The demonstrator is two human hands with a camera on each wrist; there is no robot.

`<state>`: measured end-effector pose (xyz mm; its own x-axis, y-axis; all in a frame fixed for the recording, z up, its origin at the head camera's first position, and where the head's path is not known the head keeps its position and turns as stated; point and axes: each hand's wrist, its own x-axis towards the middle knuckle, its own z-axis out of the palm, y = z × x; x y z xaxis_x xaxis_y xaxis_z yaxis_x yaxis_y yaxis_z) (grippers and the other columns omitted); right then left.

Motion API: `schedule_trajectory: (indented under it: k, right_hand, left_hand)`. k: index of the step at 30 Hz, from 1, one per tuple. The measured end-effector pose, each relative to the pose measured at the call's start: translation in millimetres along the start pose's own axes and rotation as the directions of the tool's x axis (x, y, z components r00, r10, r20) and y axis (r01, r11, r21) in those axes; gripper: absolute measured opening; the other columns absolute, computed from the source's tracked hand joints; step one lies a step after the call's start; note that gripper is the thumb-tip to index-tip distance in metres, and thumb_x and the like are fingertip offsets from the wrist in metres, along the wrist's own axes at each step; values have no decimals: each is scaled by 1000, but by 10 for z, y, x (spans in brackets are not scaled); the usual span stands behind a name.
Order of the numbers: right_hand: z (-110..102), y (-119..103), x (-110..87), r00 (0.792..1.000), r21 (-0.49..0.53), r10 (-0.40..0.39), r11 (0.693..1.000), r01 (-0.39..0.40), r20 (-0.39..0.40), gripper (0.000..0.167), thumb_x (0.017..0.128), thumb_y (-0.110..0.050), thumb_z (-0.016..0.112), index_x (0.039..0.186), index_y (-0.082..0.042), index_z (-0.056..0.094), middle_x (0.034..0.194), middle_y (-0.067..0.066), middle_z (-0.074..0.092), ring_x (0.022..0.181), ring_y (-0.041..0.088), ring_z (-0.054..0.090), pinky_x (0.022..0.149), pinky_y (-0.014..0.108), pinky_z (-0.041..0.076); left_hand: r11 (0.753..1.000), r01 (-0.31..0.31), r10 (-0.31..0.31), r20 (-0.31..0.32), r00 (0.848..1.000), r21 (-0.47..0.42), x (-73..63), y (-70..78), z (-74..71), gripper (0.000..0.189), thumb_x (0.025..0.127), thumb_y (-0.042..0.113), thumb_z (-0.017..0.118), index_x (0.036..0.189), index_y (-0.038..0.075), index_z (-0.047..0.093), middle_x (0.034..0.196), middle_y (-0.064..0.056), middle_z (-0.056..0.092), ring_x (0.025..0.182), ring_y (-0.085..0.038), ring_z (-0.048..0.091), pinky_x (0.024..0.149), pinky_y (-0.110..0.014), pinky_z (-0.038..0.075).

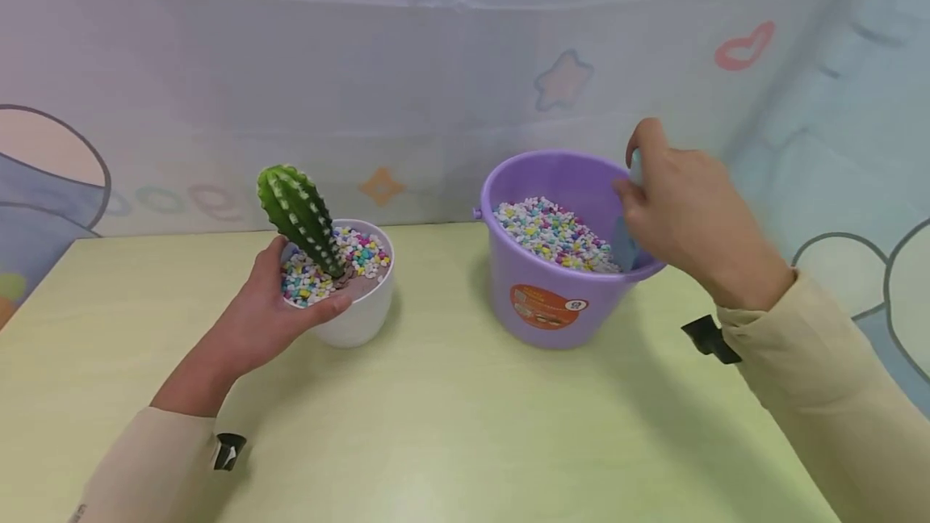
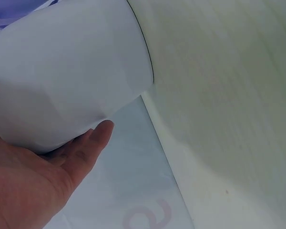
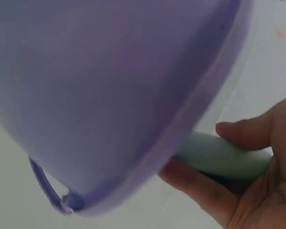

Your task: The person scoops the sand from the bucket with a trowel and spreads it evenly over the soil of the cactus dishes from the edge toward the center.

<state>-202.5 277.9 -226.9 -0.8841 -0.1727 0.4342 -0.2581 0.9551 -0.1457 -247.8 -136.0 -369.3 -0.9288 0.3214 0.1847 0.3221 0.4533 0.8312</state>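
Observation:
My left hand (image 1: 269,317) holds a white flowerpot (image 1: 356,321) on the table, thumb across the near side and fingers (image 2: 88,155) against its far side. In the pot a green cactus (image 1: 296,212) leans to the left, among multicoloured pebbles (image 1: 363,253) with a bare brownish patch at the front. My right hand (image 1: 690,204) grips the pale blue-green handle (image 3: 224,155) of a small shovel at the right rim of a purple bucket (image 1: 545,309). The shovel's bluish blade (image 1: 623,244) reaches down inside the bucket to the pebbles (image 1: 552,236); its tip is hidden.
Both containers stand on a pale yellow-green table (image 1: 436,426), the bucket to the right of the pot. A printed cloth backdrop (image 1: 436,87) rises close behind them. The bucket's purple carrying handle (image 3: 45,186) hangs down in the right wrist view.

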Motion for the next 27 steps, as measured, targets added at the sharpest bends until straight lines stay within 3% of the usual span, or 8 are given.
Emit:
schedule_trajectory:
  k: [3, 5, 9, 12, 16, 19, 24, 27]
  right_hand:
    - [22, 7, 2, 993, 93, 114, 989, -112, -17, 25, 99, -20, 54, 113, -5, 40, 59, 10, 47, 53, 29, 48, 51, 41, 36]
    - [3, 51, 3, 977, 180, 214, 960, -213, 12, 29, 100, -25, 54, 116, -5, 39, 63, 12, 54, 55, 28, 54, 53, 40, 38]
    - [6, 160, 7, 936, 363, 343, 865, -346, 75, 37, 100, -34, 53, 119, -6, 37, 79, 16, 63, 63, 24, 68, 61, 36, 48]
    - [64, 252, -9, 916, 498, 391, 779, -382, 92, 37, 100, -35, 53, 116, -6, 36, 88, 21, 61, 65, 23, 70, 65, 30, 54]
    - [187, 359, -36, 895, 677, 439, 635, -371, 78, 28, 101, -25, 54, 108, -6, 34, 96, 20, 53, 65, 16, 70, 63, 31, 57]
    - [290, 403, -39, 886, 793, 460, 520, -318, 54, 23, 100, -16, 55, 105, -7, 33, 100, 19, 48, 68, 11, 69, 61, 31, 57]
    - [430, 403, -50, 891, 899, 454, 401, -178, -26, 22, 99, -7, 57, 105, -10, 36, 99, 20, 53, 78, 14, 69, 62, 29, 57]
    - [467, 424, -68, 911, 935, 405, 348, -74, -78, 21, 98, -1, 56, 104, -10, 39, 96, 19, 56, 85, 19, 68, 65, 29, 57]
  left_hand:
    - [1000, 18, -18, -10, 1000, 11, -25, 14, -4, 89, 85, 37, 78, 149, 11, 23, 144, -14, 30, 131, -29, 36, 103, -51, 32]
    - [1000, 22, -22, -14, 1000, 16, -31, 23, 1, 89, 85, 37, 78, 149, 11, 23, 144, -14, 30, 131, -29, 36, 103, -51, 32]
    - [999, 31, -30, -30, 999, 43, -54, 47, -2, 92, 85, 38, 78, 150, 8, 19, 145, -17, 29, 132, -32, 35, 103, -53, 31]
    - [997, 47, -45, -38, 998, 63, -80, 62, -10, 95, 85, 39, 77, 151, 6, 16, 145, -20, 27, 133, -36, 33, 104, -56, 30]
    - [995, 70, -67, -39, 997, 68, -87, 53, -4, 99, 85, 41, 77, 152, 6, 14, 145, -22, 25, 134, -38, 31, 104, -57, 29]
    - [995, 77, -75, -37, 996, 58, -84, 51, 23, 100, 85, 42, 77, 153, 7, 12, 146, -22, 24, 134, -38, 30, 105, -57, 28]
    - [996, 81, -79, -35, 996, 49, -77, 59, 59, 100, 85, 43, 76, 154, 9, 12, 147, -20, 24, 135, -37, 30, 105, -57, 28]
    - [995, 87, -85, -37, 996, 58, -74, 73, 68, 102, 85, 45, 76, 154, 9, 10, 148, -21, 23, 135, -37, 29, 105, -57, 29]
